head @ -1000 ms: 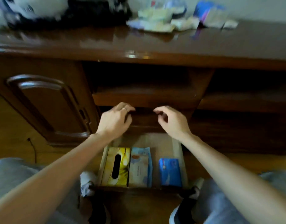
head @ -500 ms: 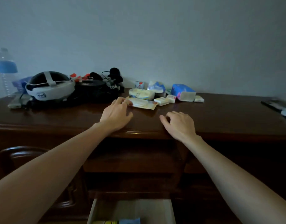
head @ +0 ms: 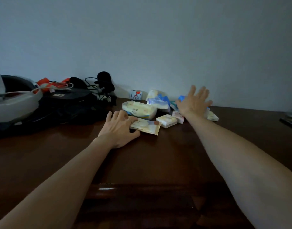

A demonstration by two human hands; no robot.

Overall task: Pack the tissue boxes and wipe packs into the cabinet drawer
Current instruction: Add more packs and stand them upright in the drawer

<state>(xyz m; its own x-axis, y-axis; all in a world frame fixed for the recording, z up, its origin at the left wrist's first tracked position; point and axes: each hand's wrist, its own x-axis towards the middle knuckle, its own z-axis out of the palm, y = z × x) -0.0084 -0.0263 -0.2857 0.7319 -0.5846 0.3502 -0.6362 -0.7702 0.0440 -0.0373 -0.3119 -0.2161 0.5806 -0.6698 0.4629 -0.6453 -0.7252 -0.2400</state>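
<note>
On the dark wooden table (head: pixel 158 156), the left hand (head: pixel 118 129) grips a flat yellow wipe pack (head: pixel 146 126); the right hand (head: pixel 194 103) hovers spread wide over a blue tissue pack (head: pixel 181 97). Fetching step; next, I judge, closing on both and lowering them to the drawer, unseen here.

Both bare arms reach forward from the bottom corners. The left hand (head: pixel 119 129) is low and palm down. Its fingers (head: pixel 125 117) are bent a little and spread, and one has a thin ring on it. The thumb sticks out to the right side. The right hand (head: pixel 194 103) is farther out and higher up. Its fingers (head: pixel 199 93) are straight and fanned wide, with the back of the hand showing. The right arm is long and almost straight.
</note>
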